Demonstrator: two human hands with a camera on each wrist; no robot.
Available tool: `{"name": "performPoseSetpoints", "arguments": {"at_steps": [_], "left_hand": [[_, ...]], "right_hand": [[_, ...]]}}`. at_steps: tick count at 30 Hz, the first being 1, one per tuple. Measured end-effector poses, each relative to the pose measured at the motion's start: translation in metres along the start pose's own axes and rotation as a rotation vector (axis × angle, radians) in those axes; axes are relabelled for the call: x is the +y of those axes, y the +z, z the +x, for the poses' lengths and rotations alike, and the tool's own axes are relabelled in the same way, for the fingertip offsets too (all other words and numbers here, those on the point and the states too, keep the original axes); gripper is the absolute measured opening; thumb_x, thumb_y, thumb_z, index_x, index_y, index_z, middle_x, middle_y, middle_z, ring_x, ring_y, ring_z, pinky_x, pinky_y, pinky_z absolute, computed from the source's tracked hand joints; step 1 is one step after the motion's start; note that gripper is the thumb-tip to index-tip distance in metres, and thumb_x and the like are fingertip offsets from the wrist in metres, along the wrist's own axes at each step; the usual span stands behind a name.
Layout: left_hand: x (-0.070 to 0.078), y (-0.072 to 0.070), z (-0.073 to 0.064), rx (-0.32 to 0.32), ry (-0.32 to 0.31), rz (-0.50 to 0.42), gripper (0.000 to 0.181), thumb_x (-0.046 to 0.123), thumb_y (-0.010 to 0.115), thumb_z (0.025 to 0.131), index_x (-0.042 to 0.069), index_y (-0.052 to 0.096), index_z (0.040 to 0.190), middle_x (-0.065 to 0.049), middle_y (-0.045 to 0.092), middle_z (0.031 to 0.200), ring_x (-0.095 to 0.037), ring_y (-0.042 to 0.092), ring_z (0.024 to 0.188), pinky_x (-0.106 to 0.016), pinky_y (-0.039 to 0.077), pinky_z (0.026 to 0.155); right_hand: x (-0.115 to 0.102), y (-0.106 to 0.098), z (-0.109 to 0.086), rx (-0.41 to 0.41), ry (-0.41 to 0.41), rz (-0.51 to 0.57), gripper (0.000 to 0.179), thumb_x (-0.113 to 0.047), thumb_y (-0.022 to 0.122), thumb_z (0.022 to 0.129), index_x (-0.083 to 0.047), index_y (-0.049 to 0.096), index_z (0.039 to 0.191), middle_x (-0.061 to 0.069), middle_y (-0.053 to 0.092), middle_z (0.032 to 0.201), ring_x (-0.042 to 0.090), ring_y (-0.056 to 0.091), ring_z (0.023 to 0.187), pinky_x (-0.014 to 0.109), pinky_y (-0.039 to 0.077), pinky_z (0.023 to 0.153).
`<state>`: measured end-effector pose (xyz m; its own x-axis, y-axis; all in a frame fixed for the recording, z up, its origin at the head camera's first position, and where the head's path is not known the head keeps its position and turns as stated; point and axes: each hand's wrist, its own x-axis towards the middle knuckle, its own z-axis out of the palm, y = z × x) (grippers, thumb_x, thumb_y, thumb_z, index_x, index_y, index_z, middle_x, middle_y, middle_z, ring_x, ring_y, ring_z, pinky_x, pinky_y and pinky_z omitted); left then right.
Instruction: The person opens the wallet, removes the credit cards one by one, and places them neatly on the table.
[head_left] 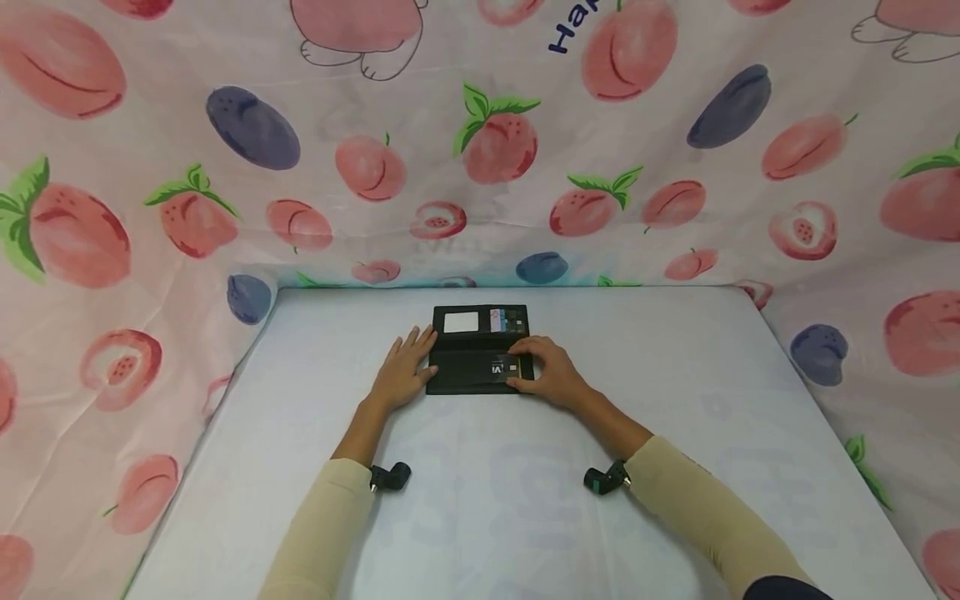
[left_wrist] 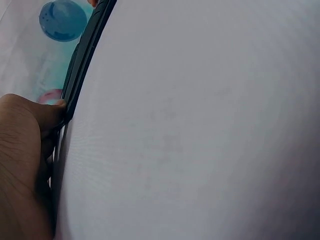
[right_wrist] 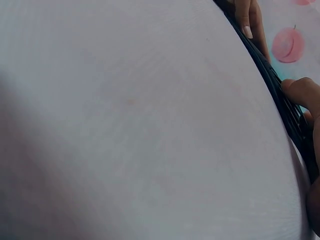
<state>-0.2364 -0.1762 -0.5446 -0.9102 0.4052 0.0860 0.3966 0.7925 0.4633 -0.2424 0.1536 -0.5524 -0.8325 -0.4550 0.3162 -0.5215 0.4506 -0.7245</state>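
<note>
An open black wallet [head_left: 456, 364] lies on the white-covered table, its fold running sideways. My left hand [head_left: 400, 372] rests flat at its left edge, fingers straight, with the thumb on the lower panel. At the right end of that panel, my right hand [head_left: 557, 372] pinches a dark bank card [head_left: 498, 367] between thumb and fingers; the card lies across the panel. The upper panel bears a white window [head_left: 461, 322] and several cards [head_left: 507, 320] in slots. Seen edge-on in the left wrist view, the wallet [left_wrist: 85, 60] has the left thumb [left_wrist: 52, 112] against it.
A white cloth [head_left: 480, 492] covers the table. Behind it and along both sides hangs a fruit-printed curtain [head_left: 420, 108]. Small black cameras [head_left: 392, 477] are strapped at both wrists, over beige sleeves [head_left: 322, 525].
</note>
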Motion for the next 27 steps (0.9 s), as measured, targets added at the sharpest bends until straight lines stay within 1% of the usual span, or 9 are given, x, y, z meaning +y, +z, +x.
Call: {"name": "performPoseSetpoints", "arguments": {"at_steps": [4,7,12,15,20,23,27], "left_hand": [[0.0012,-0.0006,-0.0007,0.007,-0.007,-0.006,0.069,0.022,0.057,0.105,0.000,0.030,0.164,-0.016,0.023,0.172,-0.038,0.014,0.159,-0.053,0.005,0.129],[0.0014,0.0007,-0.0011,0.011,-0.004,0.017,0.069,0.023,0.055,0.105,0.000,0.030,0.164,-0.017,0.022,0.172,-0.039,0.014,0.159,-0.054,0.005,0.128],[0.0000,0.0047,-0.0008,-0.001,0.004,0.085,0.074,0.040,0.052,0.106,0.001,0.027,0.165,-0.015,0.021,0.173,-0.038,0.013,0.159,-0.055,0.005,0.128],[0.0002,0.0049,-0.0007,-0.008,0.000,0.104,0.079,0.047,0.051,0.106,0.002,0.026,0.166,-0.012,0.020,0.173,-0.036,0.012,0.160,-0.054,0.005,0.129],[0.0019,0.0031,0.0001,-0.017,0.001,0.104,0.080,0.047,0.054,0.105,0.002,0.026,0.165,-0.013,0.021,0.173,-0.037,0.012,0.160,-0.054,0.005,0.128],[0.0030,0.0026,0.0009,-0.026,-0.003,0.109,0.080,0.047,0.054,0.105,0.002,0.026,0.166,-0.013,0.020,0.173,-0.037,0.012,0.160,-0.054,0.004,0.129],[0.0044,0.0019,0.0015,-0.040,-0.015,0.116,0.080,0.047,0.053,0.106,0.002,0.025,0.166,-0.012,0.019,0.174,-0.036,0.010,0.160,-0.053,0.003,0.129]], "right_hand": [[0.0014,0.0005,0.0003,-0.004,-0.006,0.006,0.053,-0.023,0.094,0.081,-0.006,0.074,0.127,0.010,0.067,0.134,0.033,0.056,0.130,0.055,0.043,0.113],[0.0023,0.0014,0.0005,-0.011,0.004,0.003,0.054,-0.023,0.094,0.082,-0.008,0.073,0.129,0.008,0.067,0.136,0.031,0.056,0.130,0.053,0.043,0.113],[-0.0001,0.0024,-0.0006,-0.029,0.007,-0.011,0.056,-0.025,0.093,0.082,-0.007,0.072,0.131,0.011,0.065,0.137,0.033,0.054,0.131,0.056,0.041,0.114],[-0.0021,0.0025,-0.0006,-0.044,0.021,-0.033,0.058,-0.028,0.093,0.082,-0.008,0.072,0.132,0.011,0.064,0.138,0.033,0.053,0.132,0.057,0.040,0.114],[-0.0026,0.0011,-0.0003,-0.040,0.041,-0.052,0.057,-0.029,0.094,0.082,-0.010,0.073,0.131,0.009,0.065,0.137,0.031,0.054,0.130,0.056,0.042,0.113],[-0.0021,-0.0004,-0.0005,-0.027,0.043,-0.023,0.056,-0.028,0.095,0.080,-0.009,0.074,0.129,0.009,0.066,0.135,0.032,0.055,0.130,0.057,0.042,0.113],[-0.0009,-0.0022,-0.0011,-0.025,0.054,0.011,0.055,-0.027,0.095,0.081,-0.008,0.074,0.129,0.009,0.066,0.136,0.031,0.055,0.133,0.055,0.039,0.116]]}}
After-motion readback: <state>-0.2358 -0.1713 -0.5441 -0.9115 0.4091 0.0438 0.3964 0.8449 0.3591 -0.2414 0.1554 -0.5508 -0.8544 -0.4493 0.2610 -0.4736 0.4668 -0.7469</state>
